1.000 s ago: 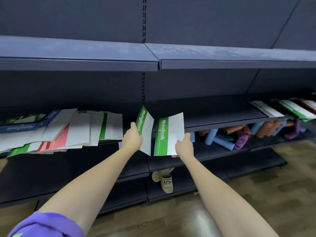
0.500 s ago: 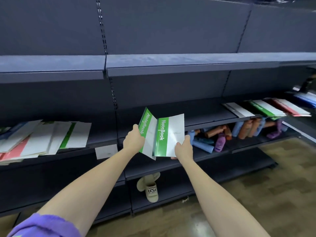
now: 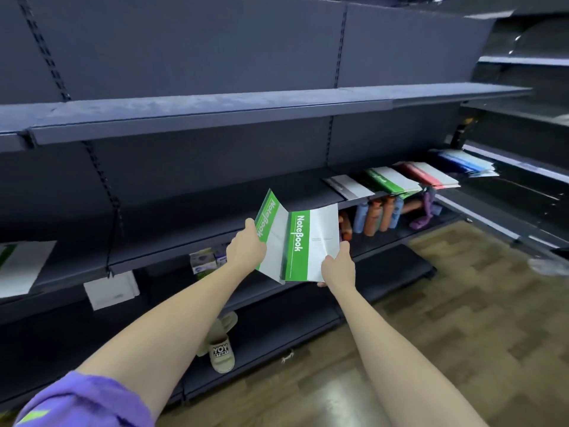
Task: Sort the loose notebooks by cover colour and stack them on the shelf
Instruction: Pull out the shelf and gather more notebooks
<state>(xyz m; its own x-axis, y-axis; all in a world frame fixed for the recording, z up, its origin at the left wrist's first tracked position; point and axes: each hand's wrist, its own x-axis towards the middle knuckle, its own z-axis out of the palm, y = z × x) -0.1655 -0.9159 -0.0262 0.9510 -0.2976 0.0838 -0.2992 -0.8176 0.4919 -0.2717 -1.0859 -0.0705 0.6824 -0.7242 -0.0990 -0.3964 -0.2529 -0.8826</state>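
I hold two green-and-white notebooks in front of the dark shelf (image 3: 184, 241). My left hand (image 3: 244, 249) grips the tilted left green notebook (image 3: 269, 223) by its lower edge. My right hand (image 3: 337, 266) grips the right green notebook (image 3: 308, 245) at its bottom right corner. The two covers meet in a V. Sorted stacks lie on the shelf to the right: a grey-white stack (image 3: 348, 186), a green stack (image 3: 391, 180), a red stack (image 3: 431, 175) and a blue stack (image 3: 468, 161). The end of the loose pile (image 3: 21, 266) shows at the far left.
Coloured bottles (image 3: 378, 214) stand on the shelf under the sorted stacks. Small boxes (image 3: 204, 261) sit behind my left wrist. A price tag (image 3: 110, 289) hangs on the shelf edge. A beige slipper (image 3: 221, 349) lies on the bottom shelf. Wood-pattern floor lies to the right.
My view has swung to the right: the loose pile has slid almost out at the left and the sorted stacks have come closer. Both hands still hold the green notebooks.
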